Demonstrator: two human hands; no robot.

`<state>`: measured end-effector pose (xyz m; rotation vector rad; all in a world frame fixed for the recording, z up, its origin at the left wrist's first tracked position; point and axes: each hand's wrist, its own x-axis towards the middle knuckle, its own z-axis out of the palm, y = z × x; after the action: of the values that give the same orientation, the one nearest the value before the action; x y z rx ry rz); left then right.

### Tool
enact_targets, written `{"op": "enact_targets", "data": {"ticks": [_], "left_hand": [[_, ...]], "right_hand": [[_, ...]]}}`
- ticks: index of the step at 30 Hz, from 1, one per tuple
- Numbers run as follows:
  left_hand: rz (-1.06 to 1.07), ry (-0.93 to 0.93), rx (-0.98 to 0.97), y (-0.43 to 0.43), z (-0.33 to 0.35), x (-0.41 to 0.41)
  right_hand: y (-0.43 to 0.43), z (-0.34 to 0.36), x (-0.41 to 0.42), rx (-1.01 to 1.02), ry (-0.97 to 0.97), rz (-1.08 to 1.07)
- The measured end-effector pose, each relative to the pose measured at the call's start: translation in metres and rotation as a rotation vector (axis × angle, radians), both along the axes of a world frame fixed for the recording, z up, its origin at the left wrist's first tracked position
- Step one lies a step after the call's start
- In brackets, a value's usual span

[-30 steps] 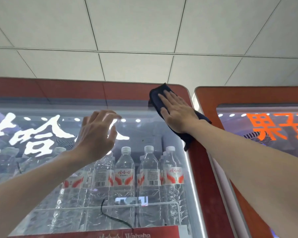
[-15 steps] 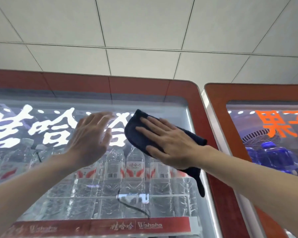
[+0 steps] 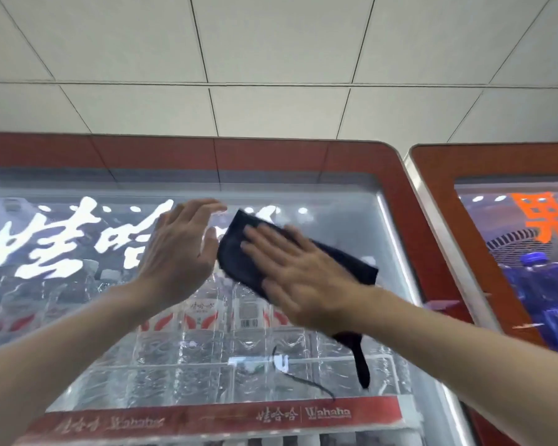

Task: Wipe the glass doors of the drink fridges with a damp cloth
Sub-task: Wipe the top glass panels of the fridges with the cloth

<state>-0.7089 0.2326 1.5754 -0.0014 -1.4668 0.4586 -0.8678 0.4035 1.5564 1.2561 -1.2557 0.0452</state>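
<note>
On the glass door (image 3: 351,239), blurred right hand (image 3: 300,284) flat over half-hidden dark cloth (image 3: 239,255); left hand (image 3: 178,249) spread open.

A single head-worn camera looks forward and steeply upward, close to the fridge door (image 3: 303,365). The right hand (image 3: 306,284) and left hand (image 3: 178,252) fill the middle of the wide-angle view at arm's reach. Above the hands lies the tiled ceiling (image 3: 271,59); right of the right hand, a second fridge (image 3: 438,220) shows at the frame edge.
</note>
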Motion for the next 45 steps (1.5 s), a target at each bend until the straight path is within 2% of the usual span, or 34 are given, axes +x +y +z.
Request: {"op": "enact_targets", "data": {"ticks": [2, 4, 9, 12, 16, 19, 22, 25, 30, 33, 37, 39, 42, 45], "left_hand": [[0.026, 0.019, 0.022, -0.015, 0.003, 0.015], [0.056, -0.001, 0.043, -0.029, 0.005, 0.022], [0.09, -0.02, 0.016, -0.043, 0.001, 0.019], [0.077, -0.016, 0.016, -0.041, 0.0, 0.02], [0.012, -0.045, 0.026, -0.04, -0.001, 0.022], [-0.079, -0.025, 0.042, -0.044, -0.001, 0.034], [-0.041, 0.009, 0.048, -0.061, 0.0, 0.056], [0.053, -0.021, 0.046, -0.083, 0.001, 0.07], [0.078, -0.021, -0.008, -0.093, 0.002, 0.068], [0.07, -0.018, -0.027, -0.094, 0.002, 0.069], [-0.001, -0.035, -0.01, -0.092, 0.0, 0.071], [-0.057, -0.019, -0.003, -0.094, -0.002, 0.081], [-0.056, 0.028, -0.012, -0.106, -0.006, 0.104], [0.029, 0.03, -0.004, -0.126, -0.008, 0.117]], "right_hand": [[-0.005, -0.019, 0.001, 0.104, 0.063, 0.013], [-0.002, 0.003, -0.001, 0.123, 0.08, 0.012], [-0.015, 0.1, 0.011, -0.18, -0.108, -0.068], [-0.026, 0.121, 0.02, -0.252, -0.149, -0.058], [-0.028, 0.108, 0.026, -0.243, -0.155, -0.043], [-0.038, 0.067, 0.041, -0.18, -0.143, -0.05], [-0.054, 0.007, 0.051, 0.011, -0.008, -0.001], [-0.053, 0.021, 0.05, 0.074, 0.068, 0.01], [-0.07, 0.112, 0.064, -0.211, -0.132, -0.061], [-0.08, 0.126, 0.067, -0.279, -0.176, -0.071], [-0.084, 0.1, 0.077, -0.262, -0.19, -0.028], [-0.093, 0.054, 0.089, -0.17, -0.187, -0.005], [-0.107, -0.03, 0.1, 0.008, -0.05, 0.017], [-0.105, -0.026, 0.098, 0.087, 0.031, 0.008]]}}
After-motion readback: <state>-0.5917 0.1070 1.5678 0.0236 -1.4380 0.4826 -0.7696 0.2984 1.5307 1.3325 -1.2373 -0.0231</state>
